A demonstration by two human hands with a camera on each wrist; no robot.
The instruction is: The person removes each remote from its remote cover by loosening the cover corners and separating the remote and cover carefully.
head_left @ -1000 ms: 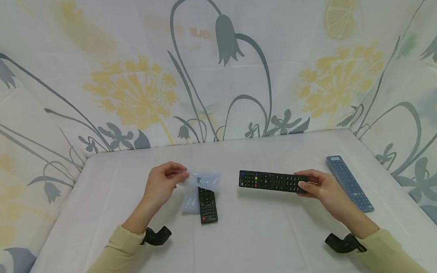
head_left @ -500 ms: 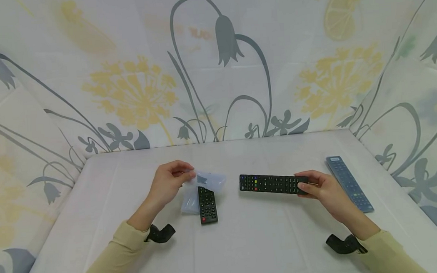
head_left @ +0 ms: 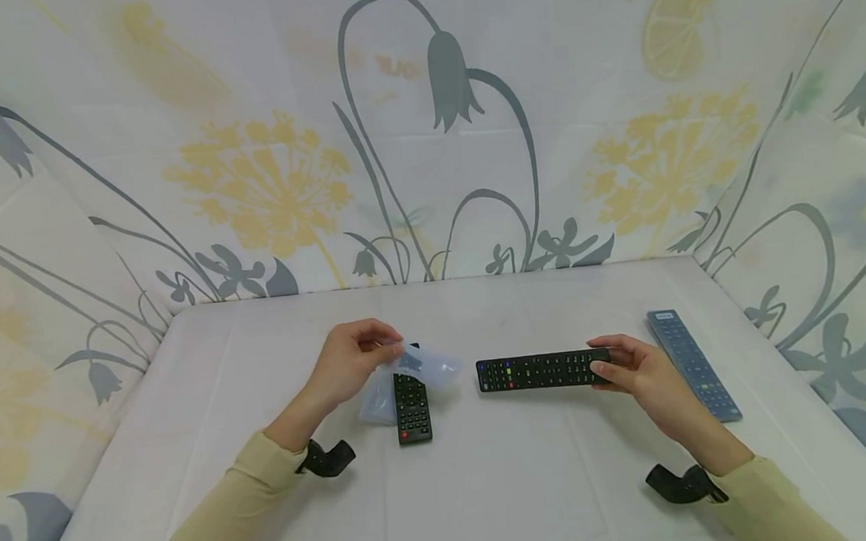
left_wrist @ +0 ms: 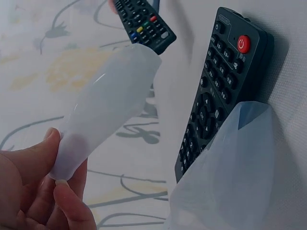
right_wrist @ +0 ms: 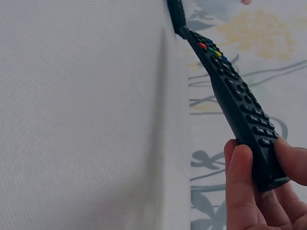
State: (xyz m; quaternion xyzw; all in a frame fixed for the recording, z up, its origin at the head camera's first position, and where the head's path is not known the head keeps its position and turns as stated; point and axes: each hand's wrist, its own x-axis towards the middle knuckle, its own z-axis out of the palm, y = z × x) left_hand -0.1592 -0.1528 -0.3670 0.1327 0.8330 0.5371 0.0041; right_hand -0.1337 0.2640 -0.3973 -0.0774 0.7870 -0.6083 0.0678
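Observation:
In the head view my left hand (head_left: 349, 362) pinches one end of a translucent plastic sleeve (head_left: 435, 370), held over the upper part of a black remote control (head_left: 413, 412) on the table. Thumb and fingertips grip the narrow end of that sleeve (left_wrist: 110, 105) in the left wrist view, and its wide end points at the other remote. My right hand (head_left: 644, 377) grips a second black remote control (head_left: 536, 372) by its right end, buttons facing up, above the table. Its coloured-button end points left toward the sleeve. The right wrist view shows thumb and fingers round this remote (right_wrist: 244, 105).
Another translucent sleeve (head_left: 376, 402) lies against the left side of the remote on the table. Far right, a blue-looking remote (head_left: 695, 366) lies slanted on the white tabletop (head_left: 520, 480). Flower-printed cloth (head_left: 410, 139) walls the back and both sides.
My left hand has moved right with the plastic sleeve, nearer the held remote. The held remote's left end has dipped, so it now lies almost level across the view.

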